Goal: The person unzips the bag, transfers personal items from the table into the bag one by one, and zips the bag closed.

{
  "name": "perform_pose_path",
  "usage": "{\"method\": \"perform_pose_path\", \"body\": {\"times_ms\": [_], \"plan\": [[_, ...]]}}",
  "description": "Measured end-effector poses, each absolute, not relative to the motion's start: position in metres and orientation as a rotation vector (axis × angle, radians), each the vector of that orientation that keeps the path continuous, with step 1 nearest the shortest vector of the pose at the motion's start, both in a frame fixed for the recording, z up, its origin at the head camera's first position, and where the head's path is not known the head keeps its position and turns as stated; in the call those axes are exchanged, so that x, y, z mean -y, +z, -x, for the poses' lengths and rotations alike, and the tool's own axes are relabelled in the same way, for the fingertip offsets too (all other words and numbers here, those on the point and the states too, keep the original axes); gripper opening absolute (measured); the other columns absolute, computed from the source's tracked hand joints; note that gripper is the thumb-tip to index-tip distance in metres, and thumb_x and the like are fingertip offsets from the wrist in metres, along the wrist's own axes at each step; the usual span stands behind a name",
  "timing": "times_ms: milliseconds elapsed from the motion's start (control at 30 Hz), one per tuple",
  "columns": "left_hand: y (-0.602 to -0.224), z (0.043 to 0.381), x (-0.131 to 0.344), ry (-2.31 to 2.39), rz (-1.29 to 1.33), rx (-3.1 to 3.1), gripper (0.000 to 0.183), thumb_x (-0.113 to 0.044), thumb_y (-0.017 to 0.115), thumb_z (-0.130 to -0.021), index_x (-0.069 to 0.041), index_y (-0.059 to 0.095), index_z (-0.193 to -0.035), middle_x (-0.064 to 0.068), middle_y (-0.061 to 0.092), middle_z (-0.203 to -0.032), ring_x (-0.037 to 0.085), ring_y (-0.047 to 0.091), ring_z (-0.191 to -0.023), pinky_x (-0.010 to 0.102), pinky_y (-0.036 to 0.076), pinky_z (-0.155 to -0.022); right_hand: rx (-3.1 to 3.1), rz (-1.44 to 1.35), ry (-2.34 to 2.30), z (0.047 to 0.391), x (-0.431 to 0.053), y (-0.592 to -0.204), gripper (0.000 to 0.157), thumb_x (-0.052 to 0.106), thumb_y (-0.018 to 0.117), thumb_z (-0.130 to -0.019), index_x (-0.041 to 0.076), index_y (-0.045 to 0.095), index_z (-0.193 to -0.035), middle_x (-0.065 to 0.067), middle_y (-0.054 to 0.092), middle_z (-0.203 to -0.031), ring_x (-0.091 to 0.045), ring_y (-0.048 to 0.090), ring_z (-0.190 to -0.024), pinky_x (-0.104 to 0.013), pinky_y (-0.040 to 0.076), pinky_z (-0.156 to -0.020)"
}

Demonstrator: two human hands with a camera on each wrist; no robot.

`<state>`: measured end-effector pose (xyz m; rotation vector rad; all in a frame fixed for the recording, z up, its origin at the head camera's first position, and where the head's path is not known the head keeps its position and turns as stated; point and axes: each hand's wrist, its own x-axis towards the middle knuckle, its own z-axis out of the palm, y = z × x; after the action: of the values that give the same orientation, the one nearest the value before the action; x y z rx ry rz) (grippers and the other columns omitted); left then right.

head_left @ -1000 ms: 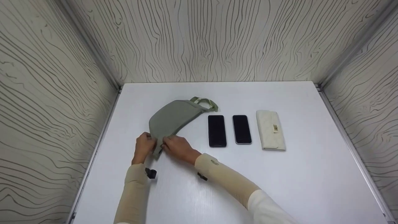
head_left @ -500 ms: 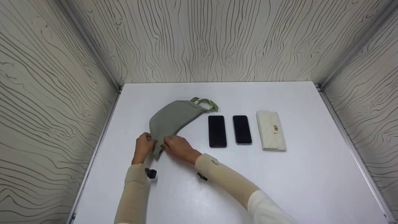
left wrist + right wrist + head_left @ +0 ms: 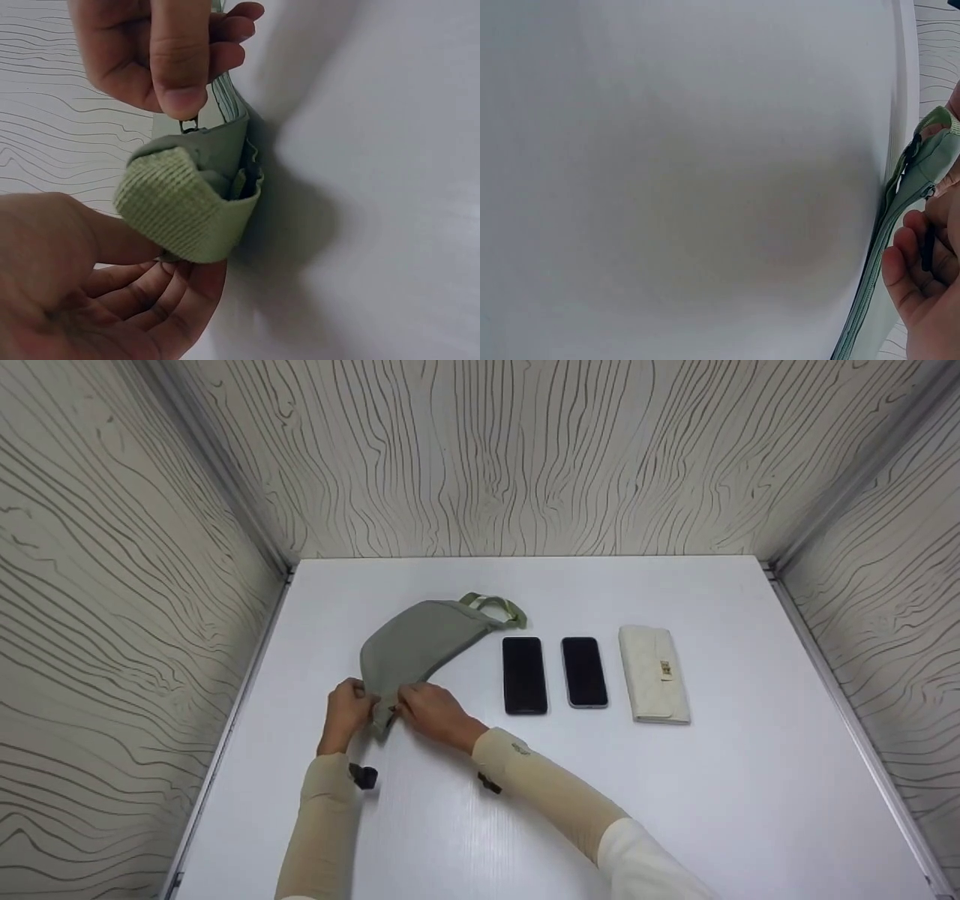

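A grey-green waist bag (image 3: 420,641) lies on the white table, its strap (image 3: 514,611) looped at the far end. At the near end, my left hand (image 3: 349,711) grips the bag's corner; in the left wrist view, thumb and fingers close round the ribbed webbing (image 3: 176,202). My right hand (image 3: 435,712) pinches the zipper pull at that same end. The metal zipper slider (image 3: 190,124) pokes out under the right thumb. In the right wrist view, a black pull tab (image 3: 928,249) lies inside the curled fingers, and the zipped edge (image 3: 870,277) runs away from the hand.
Right of the bag lie two dark phones, one (image 3: 524,676) nearer the bag and another (image 3: 583,672) beside it. A cream quilted wallet (image 3: 651,675) with a gold clasp lies further right. Patterned panels (image 3: 480,457) wall the table at the back and both sides.
My right hand has shifted very slightly up and to the right along the bag's edge, still pinching the zipper pull. The left hand, phones and wallet stay in place.
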<state>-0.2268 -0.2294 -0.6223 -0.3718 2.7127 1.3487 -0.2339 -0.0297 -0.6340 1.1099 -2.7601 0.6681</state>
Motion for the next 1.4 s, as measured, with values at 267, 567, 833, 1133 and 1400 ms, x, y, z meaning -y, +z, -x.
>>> {"method": "perform_pose_path", "body": {"times_ms": [267,567,833,1133,1400], "plan": [[-0.6231,0.2245,0.2289,1.36,0.38,-2.667,0.032,-0.008,0.068,-0.1,0.009,0.06,-0.126,0.014,0.067,-0.097,0.015,0.06,-0.074,0.026,0.046,-0.064,2.774,-1.099,0.733,0.2312,0.0305,-0.6332,0.014,0.019,0.06,-0.109,0.009,0.069,-0.105,-0.004,0.073,-0.096,-0.017,0.069,-0.085,-0.033,0.057,-0.08],[-0.6228,0.2235,0.2282,1.372,0.394,-2.631,0.041,-0.017,0.066,-0.098,0.007,0.058,-0.13,0.019,0.072,-0.107,0.016,0.066,-0.078,0.025,0.049,-0.066,2.793,-1.097,0.732,0.2316,0.0322,-0.6326,0.013,0.02,0.06,-0.109,0.011,0.07,-0.105,-0.002,0.074,-0.096,-0.015,0.068,-0.085,-0.031,0.056,-0.079],[-0.6212,0.2245,0.2286,1.378,0.339,-2.6,0.044,-0.007,0.07,-0.094,0.009,0.057,-0.134,0.023,0.071,-0.113,0.021,0.067,-0.084,0.028,0.051,-0.07,2.808,-1.085,0.763,0.2335,0.0305,-0.633,0.015,0.02,0.059,-0.109,0.011,0.07,-0.106,-0.003,0.074,-0.097,-0.015,0.067,-0.086,-0.032,0.056,-0.081],[-0.6237,0.2254,0.2285,1.41,0.313,-2.599,0.042,-0.003,0.069,-0.095,0.008,0.059,-0.134,0.025,0.07,-0.119,0.028,0.068,-0.099,0.035,0.053,-0.083,2.8,-1.032,0.782,0.2365,0.028,-0.6328,0.015,0.019,0.059,-0.109,0.009,0.068,-0.105,-0.006,0.074,-0.095,-0.019,0.069,-0.085,-0.035,0.057,-0.08],[-0.6254,0.2258,0.2304,1.475,0.299,-2.482,0.062,-0.016,0.076,-0.093,0.005,0.051,-0.146,0.023,0.067,-0.125,0.023,0.068,-0.097,0.029,0.054,-0.079,2.832,-1.052,0.783,0.2379,0.0273,-0.6357,0.016,0.019,0.057,-0.111,0.011,0.07,-0.106,-0.004,0.074,-0.096,-0.017,0.071,-0.087,-0.033,0.057,-0.08]]}}
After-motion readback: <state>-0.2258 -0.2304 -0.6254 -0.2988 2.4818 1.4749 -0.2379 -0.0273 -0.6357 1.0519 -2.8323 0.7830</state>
